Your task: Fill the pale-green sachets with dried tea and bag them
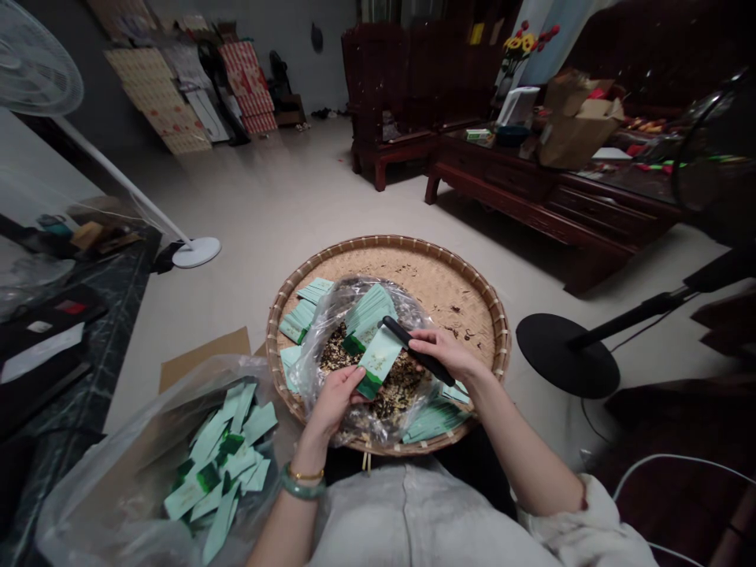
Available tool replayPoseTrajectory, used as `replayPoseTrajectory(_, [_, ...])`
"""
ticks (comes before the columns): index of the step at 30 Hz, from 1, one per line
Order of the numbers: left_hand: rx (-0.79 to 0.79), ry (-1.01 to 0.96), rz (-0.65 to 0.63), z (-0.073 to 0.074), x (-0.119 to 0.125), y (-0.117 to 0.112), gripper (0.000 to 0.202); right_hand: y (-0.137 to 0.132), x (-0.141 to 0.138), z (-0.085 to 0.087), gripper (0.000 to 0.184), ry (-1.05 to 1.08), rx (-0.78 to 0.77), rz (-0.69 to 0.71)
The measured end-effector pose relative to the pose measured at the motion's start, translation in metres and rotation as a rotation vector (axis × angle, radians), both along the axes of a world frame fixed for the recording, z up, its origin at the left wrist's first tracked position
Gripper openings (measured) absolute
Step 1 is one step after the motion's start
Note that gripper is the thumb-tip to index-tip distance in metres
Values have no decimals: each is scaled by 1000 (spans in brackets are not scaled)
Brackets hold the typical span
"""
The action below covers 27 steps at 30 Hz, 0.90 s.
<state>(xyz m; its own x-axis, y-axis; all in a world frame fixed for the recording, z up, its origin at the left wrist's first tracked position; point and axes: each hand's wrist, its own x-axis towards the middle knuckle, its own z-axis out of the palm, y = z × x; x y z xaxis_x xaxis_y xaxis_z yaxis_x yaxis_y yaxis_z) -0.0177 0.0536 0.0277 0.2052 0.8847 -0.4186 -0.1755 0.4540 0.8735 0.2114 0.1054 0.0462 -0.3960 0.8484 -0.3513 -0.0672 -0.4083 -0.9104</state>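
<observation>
packet: a pale green paper sachet is slanting up and rightward along its long axis, above an open plastic bag
left hand: is pinching the sachet's lower end, sitting nearer
right hand: is gripping a black-handled tool just beside the sachet, close to the left hand

Loose pale grey top, softly creased down the front. Fluffy cream sleeve bunched below the right forearm. Left wrist wears a thick green jade bangle and a thin gold bracelet.
</observation>
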Motion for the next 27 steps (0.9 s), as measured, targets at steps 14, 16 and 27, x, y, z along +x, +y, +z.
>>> replayPoseTrajectory(14, [15, 97, -8, 2, 0, 2, 50, -2, -13, -4, 40, -306, 258, -85])
replayPoseTrajectory(16, [14, 96, 0, 1, -1, 2, 50, -3, -11, -2, 43, -245, 214, -55])
replayPoseTrajectory(27, [24, 81, -15, 8, -1, 3, 50, -1, -13, -6, 39, -249, 211, -102])
